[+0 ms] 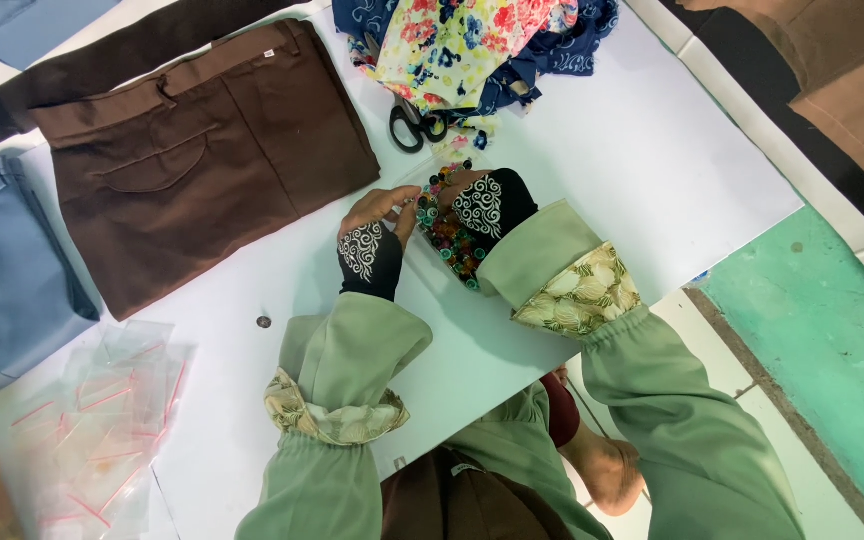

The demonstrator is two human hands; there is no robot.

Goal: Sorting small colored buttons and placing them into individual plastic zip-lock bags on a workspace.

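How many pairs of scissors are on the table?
1. The black-handled scissors lie near the table's far edge, blades tucked under the floral fabric. More could be hidden beneath that cloth pile.

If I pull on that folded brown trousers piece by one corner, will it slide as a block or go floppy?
The brown trousers look like soft woven cloth, folded flat, so a corner pull would probably lift and unfold the top layer rather than move the stack. The white table looks smooth, so a flat push may slide them whole. Both hands, left hand and right hand, are busy with beads.

A white table (652,150) stands over a green floor (832,340).
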